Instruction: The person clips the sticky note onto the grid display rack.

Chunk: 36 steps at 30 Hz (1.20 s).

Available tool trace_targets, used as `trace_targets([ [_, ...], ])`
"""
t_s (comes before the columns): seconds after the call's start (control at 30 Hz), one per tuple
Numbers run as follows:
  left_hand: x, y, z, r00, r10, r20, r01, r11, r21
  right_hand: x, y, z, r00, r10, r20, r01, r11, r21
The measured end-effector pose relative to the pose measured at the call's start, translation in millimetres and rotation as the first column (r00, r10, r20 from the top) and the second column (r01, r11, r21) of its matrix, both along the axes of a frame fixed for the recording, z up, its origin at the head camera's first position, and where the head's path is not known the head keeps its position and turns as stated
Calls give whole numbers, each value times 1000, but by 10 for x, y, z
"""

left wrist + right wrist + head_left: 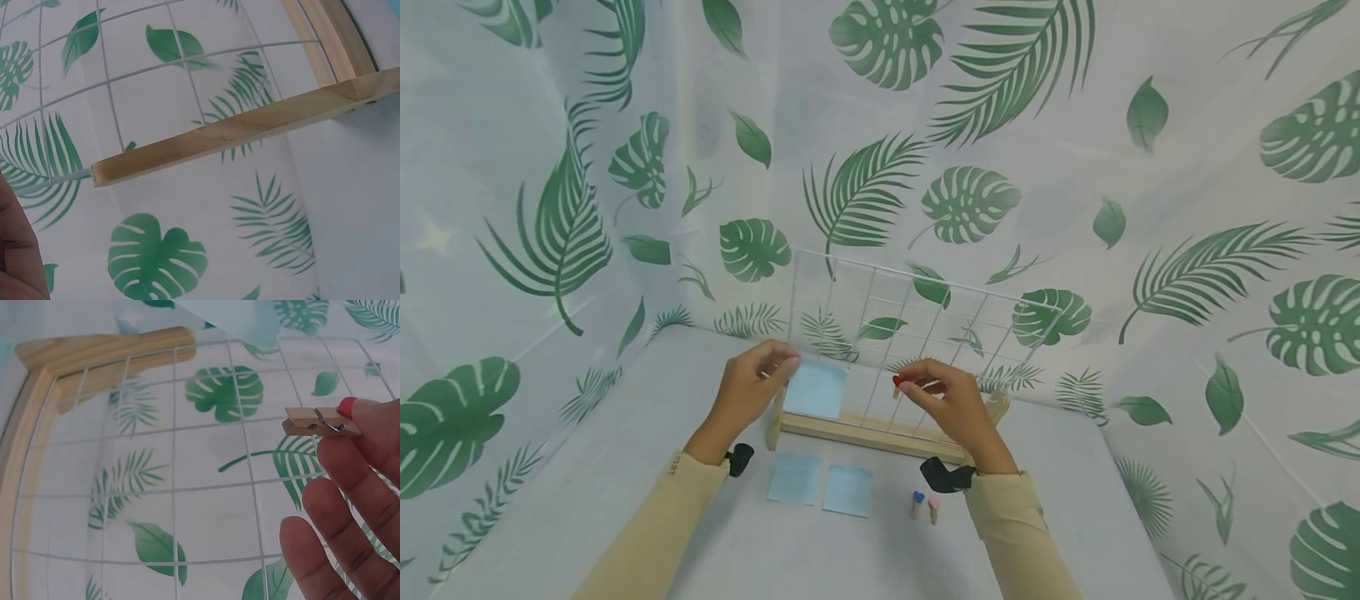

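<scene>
My left hand (758, 383) pinches the upper left corner of a light blue paper sheet (816, 389) at the left end of a white wire grid (925, 293). The pinched corner is partly hidden by the fingertips; the left wrist view shows only part of that hand (19, 250) at its edge. Between thumb and index finger, my right hand (951, 400) holds a small wooden clothespin (306, 422) with a red end piece (347, 406). Its other fingers are spread apart. The clothespin is in front of the grid, to the right of the sheet.
The grid stands upright in a wooden base (865, 435) with side feet (219, 131). Two more blue sheets (794, 479) lie on the white table before it. Right of them lie a blue-topped clothespin (917, 504) and a pink-topped clothespin (933, 510). Leaf-patterned cloth (865, 108) hangs behind.
</scene>
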<state>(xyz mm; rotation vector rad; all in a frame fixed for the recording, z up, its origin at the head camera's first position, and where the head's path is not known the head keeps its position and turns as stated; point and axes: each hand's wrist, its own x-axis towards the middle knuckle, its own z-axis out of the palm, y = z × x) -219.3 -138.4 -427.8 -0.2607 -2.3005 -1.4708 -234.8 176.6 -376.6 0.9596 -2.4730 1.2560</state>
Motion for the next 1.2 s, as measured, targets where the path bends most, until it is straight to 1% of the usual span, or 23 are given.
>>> trace_targets([
  [0.1,-11,7,7,1000,2,1,-2,1000,1,-11,-12,12,1000,9,3,-9,1000,0],
  [0.3,-28,8,22,1000,9,-8,-9,1000,-4,-41,-31,51,999,43,-24,-43,999,1],
  [0.4,-29,14,21,1000,11,-15,-11,1000,5,-52,-38,69,999,50,-21,-50,999,2],
  [0.53,-33,22,27,1000,19,-16,-19,1000,15,-60,-49,88,999,49,-9,-49,999,12],
  [0.73,-60,22,54,999,43,-21,-43,999,9,-71,-62,110,998,53,-16,-52,998,20],
  [0.93,-70,32,114,999,44,-19,-44,999,32,-96,-84,141,998,53,-19,-53,998,14],
  [1.2,-103,62,149,999,43,-26,-42,998,51,-126,-122,195,999,31,-22,-30,999,11],
])
